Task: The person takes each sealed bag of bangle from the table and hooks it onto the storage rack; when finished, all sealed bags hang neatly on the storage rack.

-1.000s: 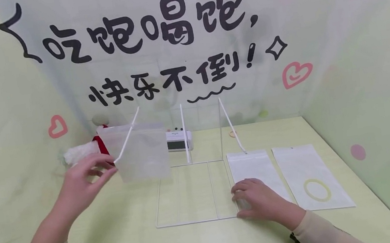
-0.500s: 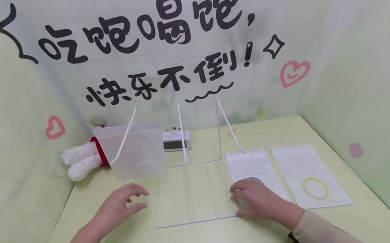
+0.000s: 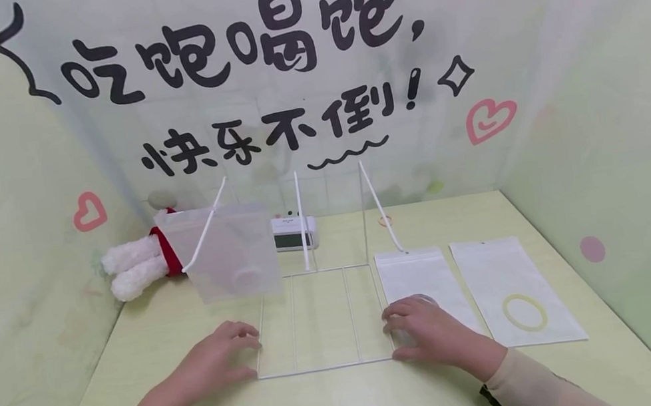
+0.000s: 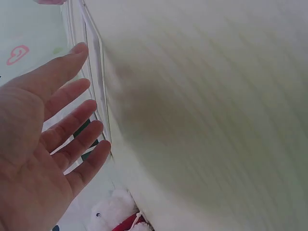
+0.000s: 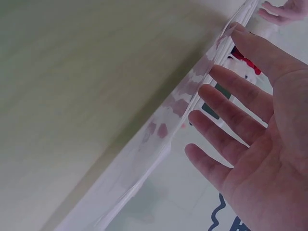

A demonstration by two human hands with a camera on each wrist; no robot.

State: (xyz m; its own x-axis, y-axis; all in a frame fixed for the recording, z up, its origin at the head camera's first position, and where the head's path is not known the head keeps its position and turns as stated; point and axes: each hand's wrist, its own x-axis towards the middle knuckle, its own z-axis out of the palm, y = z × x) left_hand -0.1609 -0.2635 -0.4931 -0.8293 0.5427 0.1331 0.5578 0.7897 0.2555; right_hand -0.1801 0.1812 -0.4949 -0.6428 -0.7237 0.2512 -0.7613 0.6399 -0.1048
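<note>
A white wire rack has a flat base on the table and several arms rising at its back. From its left arm hangs a translucent zip bag. My left hand is at the base's left edge, fingertips at or touching the wire. At the right edge, my right hand has its fingertips by the wire and partly covers a white zip bag lying flat. A clear round item under this hand is mostly hidden. Both wrist views show spread, relaxed fingers on the left hand and right hand.
Another white bag with a yellow ring on it lies at the right. Behind the rack are a white digital clock and a small orange ring. A white plush toy lies back left, near the walls.
My left hand has let go of the rack's left arm, come down and moved right to the base's left edge. My right hand has stayed at the right edge.
</note>
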